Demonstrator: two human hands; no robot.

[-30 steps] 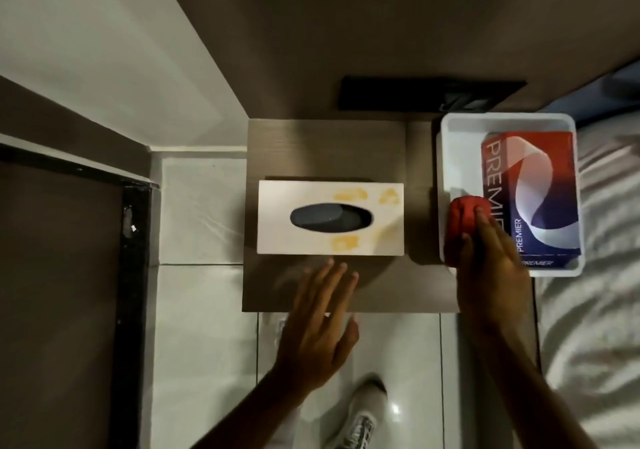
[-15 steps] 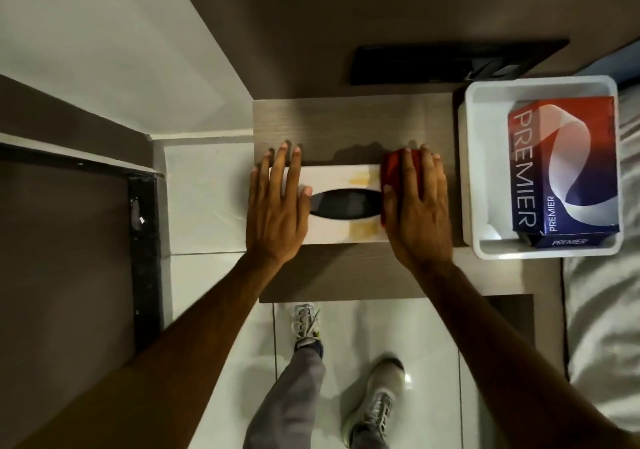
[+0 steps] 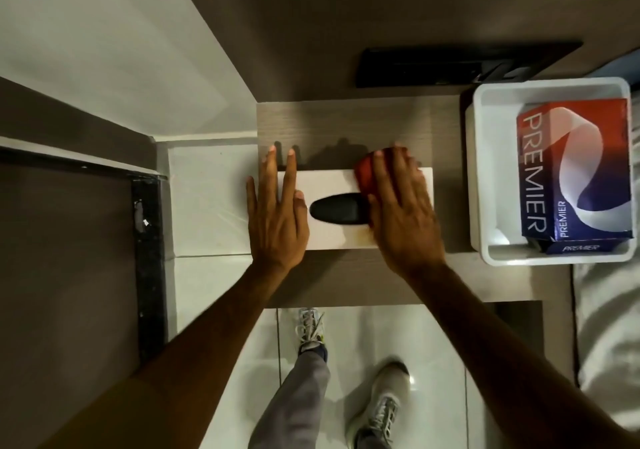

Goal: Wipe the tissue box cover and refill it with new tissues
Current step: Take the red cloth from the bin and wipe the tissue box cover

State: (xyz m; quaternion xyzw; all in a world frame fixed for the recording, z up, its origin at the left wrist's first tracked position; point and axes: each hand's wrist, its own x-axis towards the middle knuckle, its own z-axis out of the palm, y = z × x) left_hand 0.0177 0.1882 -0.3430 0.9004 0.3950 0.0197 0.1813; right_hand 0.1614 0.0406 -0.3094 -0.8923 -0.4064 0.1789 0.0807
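A white tissue box cover (image 3: 332, 185) with a dark oval slot lies on a small wooden table (image 3: 346, 126). My left hand (image 3: 277, 216) rests flat on the cover's left end, fingers spread. My right hand (image 3: 401, 213) presses a red cloth (image 3: 363, 175) onto the cover's right half, covering the slot's right end. A red, white and blue PREMIER tissue box (image 3: 571, 175) sits inside a white tub (image 3: 481, 171) to the right of the table.
A dark flat object (image 3: 450, 67) lies against the wall behind the table. White tiled floor and my two shoes (image 3: 377, 410) are below. Bedding (image 3: 609, 327) lies at the right edge, and a dark door frame (image 3: 149, 258) stands at the left.
My right hand carried the red cloth from the tub onto the cover, and my left hand came down on the cover's left end. The yellow stains near the slot are no longer visible.
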